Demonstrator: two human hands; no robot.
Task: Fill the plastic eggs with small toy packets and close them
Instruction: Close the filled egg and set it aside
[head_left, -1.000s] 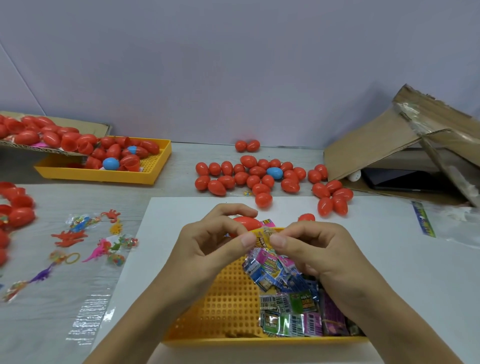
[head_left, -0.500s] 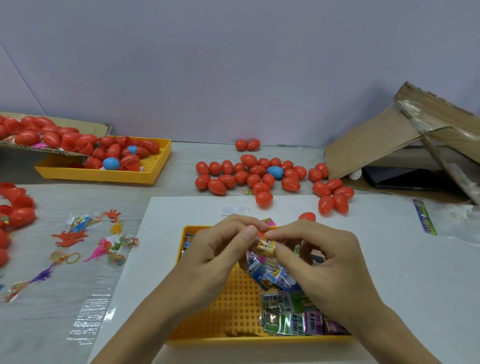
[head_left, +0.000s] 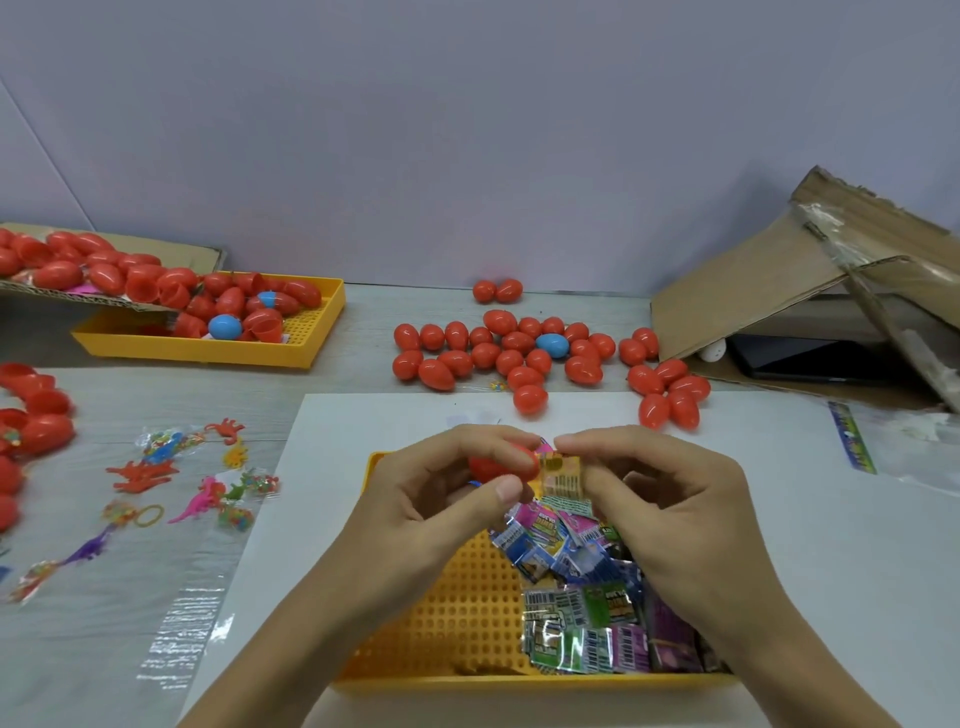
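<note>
My left hand (head_left: 441, 499) grips an open red plastic egg half (head_left: 498, 465), its mouth turned to the right. My right hand (head_left: 660, 499) pinches a small yellow toy packet (head_left: 561, 475) right at that mouth. Both hands hover over a yellow perforated tray (head_left: 457, 623) that holds a heap of colourful foil packets (head_left: 576, 587) on its right side. Whether the packet is partly inside the egg half is hidden by my fingers.
A cluster of closed red eggs with one blue egg (head_left: 550, 345) lies behind the tray. A second yellow tray (head_left: 208, 348) with egg halves stands at the back left. Loose toys in clear wrap (head_left: 171, 483) lie on the left; a cardboard box (head_left: 810, 291) on the right.
The red egg half has come into view in my left hand. My right hand has brought the yellow packet up against its mouth. Both hands shifted slightly.
</note>
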